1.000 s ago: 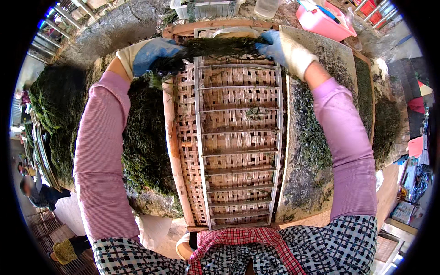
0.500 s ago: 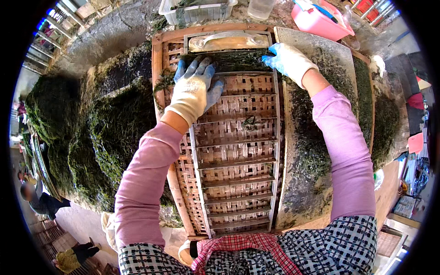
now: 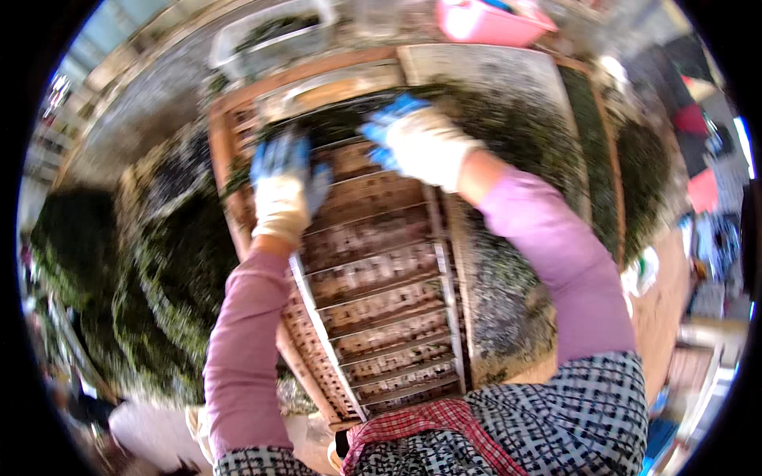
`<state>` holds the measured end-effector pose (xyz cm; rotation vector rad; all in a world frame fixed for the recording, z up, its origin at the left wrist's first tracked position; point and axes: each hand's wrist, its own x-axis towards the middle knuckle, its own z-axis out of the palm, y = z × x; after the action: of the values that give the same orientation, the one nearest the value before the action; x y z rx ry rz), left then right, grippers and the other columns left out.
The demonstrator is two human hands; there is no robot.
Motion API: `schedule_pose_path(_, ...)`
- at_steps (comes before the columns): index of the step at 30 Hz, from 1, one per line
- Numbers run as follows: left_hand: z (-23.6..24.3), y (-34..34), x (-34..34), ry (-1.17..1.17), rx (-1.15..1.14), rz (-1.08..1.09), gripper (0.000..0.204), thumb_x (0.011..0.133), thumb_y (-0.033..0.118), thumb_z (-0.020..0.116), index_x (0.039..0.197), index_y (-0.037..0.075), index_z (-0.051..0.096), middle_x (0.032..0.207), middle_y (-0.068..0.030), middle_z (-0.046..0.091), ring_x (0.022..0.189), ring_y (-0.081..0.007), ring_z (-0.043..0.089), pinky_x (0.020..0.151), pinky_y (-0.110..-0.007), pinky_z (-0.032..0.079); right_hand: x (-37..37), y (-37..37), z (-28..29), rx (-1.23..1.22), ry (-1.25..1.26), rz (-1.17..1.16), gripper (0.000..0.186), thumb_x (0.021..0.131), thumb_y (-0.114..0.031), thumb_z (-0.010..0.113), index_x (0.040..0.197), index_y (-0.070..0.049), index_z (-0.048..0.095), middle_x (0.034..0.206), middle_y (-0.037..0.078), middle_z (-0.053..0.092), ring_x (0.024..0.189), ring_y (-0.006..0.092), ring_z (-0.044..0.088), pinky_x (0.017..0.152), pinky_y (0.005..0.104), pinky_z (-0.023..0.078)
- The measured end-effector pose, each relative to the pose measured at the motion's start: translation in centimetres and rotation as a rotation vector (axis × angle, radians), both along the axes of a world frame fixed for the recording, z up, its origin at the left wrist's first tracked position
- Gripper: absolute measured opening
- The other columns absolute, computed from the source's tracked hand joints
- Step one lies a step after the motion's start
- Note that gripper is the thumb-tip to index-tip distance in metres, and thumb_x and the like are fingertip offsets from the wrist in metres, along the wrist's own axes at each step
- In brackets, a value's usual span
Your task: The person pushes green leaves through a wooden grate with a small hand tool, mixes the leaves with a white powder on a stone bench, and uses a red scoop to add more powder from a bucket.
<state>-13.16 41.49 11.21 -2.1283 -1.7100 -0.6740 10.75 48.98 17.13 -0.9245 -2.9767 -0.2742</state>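
Observation:
A slatted metal frame (image 3: 444, 297) lies on a woven bamboo tray (image 3: 298, 325) in front of me, with a handled wooden bar across its far end. Dark green seaweed (image 3: 337, 120) fills the frame's far slot, just on my side of that bar. At the slot's left end is my left hand (image 3: 282, 186), in a white glove with blue fingers; its fingers reach forward, blurred by motion. My right hand (image 3: 421, 143), gloved alike, is over the slot's right part with fingers stretched out. Nothing shows in either hand; whether the fingertips press the seaweed I cannot tell.
Large heaps of seaweed (image 3: 171, 278) lie to the left. Right of the tray is a pale board (image 3: 500, 67) strewn with seaweed. Beyond stand a clear plastic tub (image 3: 230, 55) holding seaweed and a pink basin (image 3: 484, 24).
My right hand has moved left from the frame's right edge, inward over the slot. My left hand remains at the slot's left part. The whole view has shifted and blurred.

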Motion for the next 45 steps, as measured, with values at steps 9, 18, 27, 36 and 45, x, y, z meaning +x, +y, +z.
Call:
schedule_pose_path(9, 1.1, 0.0, 1.4, 0.117, -0.091, 0.024, 0.048, 0.084, 0.025, 0.062, 0.123, -0.002, 0.057, 0.133, -0.0236, 0.055, 0.127, -0.0393, 0.048, 0.114, -0.048, 0.03, 10.9, 0.4, 9.1, -0.422, 0.102, -0.468, 0.035, 0.092, -0.02, 0.066, 0.127, -0.015, 0.064, 0.114, 0.01, 0.07, 0.097, 0.025, 0.068, 0.097, 0.0377, 0.053)
schedule_pose_path(18, 0.9, -0.2, 1.5, 0.103, -0.08, 0.036, 0.048, 0.085, 0.023, 0.062, 0.125, -0.003, 0.055, 0.136, -0.0229, 0.053, 0.131, -0.04, 0.044, 0.114, -0.047, 0.032, 18.7, -2.7, 6.7, -0.432, -0.066, -0.635, 0.06, 0.081, -0.016, 0.076, 0.136, -0.006, 0.054, 0.12, 0.018, 0.066, 0.105, 0.0294, 0.065, 0.095, 0.039, 0.051)
schedule_pose_path(27, 1.1, -0.2, 2.0, 0.109, -0.046, 0.013, 0.046, 0.085, 0.025, 0.061, 0.125, 0.001, 0.057, 0.136, -0.018, 0.055, 0.128, -0.0343, 0.049, 0.115, -0.047, 0.03, 26.2, -0.5, 8.1, -0.74, 1.126, -0.714, 0.034, 0.085, -0.001, 0.067, 0.119, -0.001, 0.065, 0.105, 0.001, 0.066, 0.098, 0.0117, 0.056, 0.09, 0.0276, 0.044)
schedule_pose_path(36, 1.0, -0.4, 0.9, 0.11, -0.056, 0.035, 0.048, 0.084, 0.026, 0.062, 0.124, -0.001, 0.057, 0.134, -0.0196, 0.056, 0.128, -0.0354, 0.049, 0.115, -0.047, 0.03, 19.6, -0.7, 17.9, -0.63, 1.313, -0.405, 0.026, 0.087, -0.003, 0.064, 0.112, 0.002, 0.065, 0.098, 0.009, 0.072, 0.084, 0.0187, 0.069, 0.075, 0.0295, 0.055)
schedule_pose_path(45, 1.5, 0.1, 1.2, -0.219, 0.197, -0.034, 0.036, 0.087, 0.019, 0.054, 0.119, 0.005, 0.06, 0.129, -0.0193, 0.059, 0.119, -0.0417, 0.052, 0.109, -0.052, 0.034, 3.9, 0.7, 19.8, -0.678, 1.285, -0.222, 0.023, 0.091, 0.003, 0.058, 0.113, 0.003, 0.061, 0.101, 0.012, 0.069, 0.092, 0.0237, 0.068, 0.081, 0.0321, 0.056)
